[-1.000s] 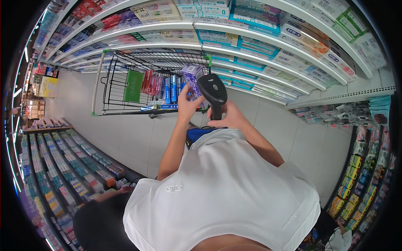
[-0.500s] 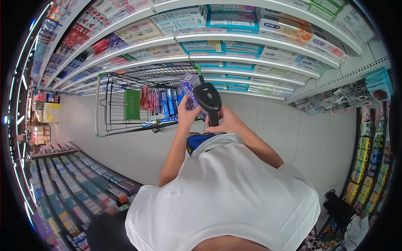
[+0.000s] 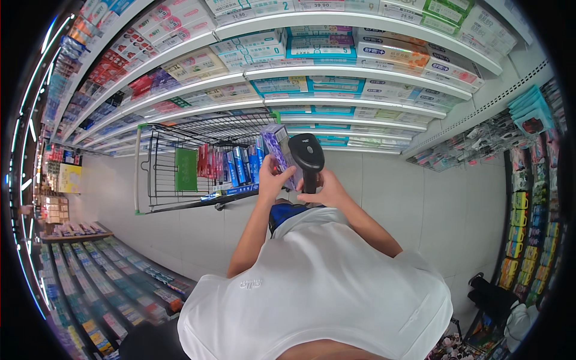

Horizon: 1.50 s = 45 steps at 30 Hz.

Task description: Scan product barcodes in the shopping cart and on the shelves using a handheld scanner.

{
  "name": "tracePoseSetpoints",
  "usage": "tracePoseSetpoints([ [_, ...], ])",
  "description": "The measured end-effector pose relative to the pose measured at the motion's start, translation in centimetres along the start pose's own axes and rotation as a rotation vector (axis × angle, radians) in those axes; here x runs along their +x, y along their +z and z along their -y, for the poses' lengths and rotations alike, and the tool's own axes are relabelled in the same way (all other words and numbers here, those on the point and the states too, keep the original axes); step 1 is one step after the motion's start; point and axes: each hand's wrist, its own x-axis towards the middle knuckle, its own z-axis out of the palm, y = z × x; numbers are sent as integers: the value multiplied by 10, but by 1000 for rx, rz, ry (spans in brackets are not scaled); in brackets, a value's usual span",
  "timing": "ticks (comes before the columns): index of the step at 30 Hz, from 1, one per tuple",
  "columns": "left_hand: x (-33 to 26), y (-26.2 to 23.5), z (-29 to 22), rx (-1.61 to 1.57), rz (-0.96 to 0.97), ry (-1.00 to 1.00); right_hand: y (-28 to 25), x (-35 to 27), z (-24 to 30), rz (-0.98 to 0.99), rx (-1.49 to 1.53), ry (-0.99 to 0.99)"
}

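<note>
My left hand (image 3: 275,180) is closed round a long purple box (image 3: 277,147), which is tilted, its white end with a dark printed patch facing up. In my right hand (image 3: 324,191) is a black barcode scanner (image 3: 307,155), gripped by its handle, with its broad head up. Box and scanner are side by side, the scanner just right of the box and covering part of its edge. Beyond my left hand stands a black wire shopping cart (image 3: 162,174) with green corners, holding red boxes (image 3: 207,161) and blue boxes (image 3: 239,166) in a row.
Shelves (image 3: 336,72) packed with cartons curve across the far side. A green panel (image 3: 186,170) is fixed on the cart. Racks of small goods (image 3: 108,270) run along the left, and hanging packets (image 3: 517,234) line the right. Grey floor tiles (image 3: 390,198) lie between. A black chair-like object (image 3: 489,300) is at lower right.
The whole view has shifted, so the shelves, cart and my hands sit slightly lower in the picture. Both hands keep their hold on the box and the scanner.
</note>
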Motion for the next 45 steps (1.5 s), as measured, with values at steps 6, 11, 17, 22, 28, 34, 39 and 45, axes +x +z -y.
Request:
tracePoseSetpoints([
  [6,-15,2,7,-303,-14,-187,0,-1,-19,-148,67,-76],
  [11,-25,6,8,-569,-83,-249,2,-1,-32,-210,133,12],
  [17,-27,-2,19,-567,-259,-154,16,1,-40,-261,76,10],
  [22,-29,-7,11,-506,-288,-225,13,6,-59,-252,-22,47],
  [28,-21,-50,28,-428,-398,-168,11,13,-45,-378,286,111],
  [34,-14,-67,11,-521,-363,-43,3,13,-46,-421,332,100],
  [39,-11,-85,18,-488,-281,32,2,18,-35,-418,343,105],
  [45,-16,-93,14,-584,-248,71,-3,27,-42,-444,419,93],
])
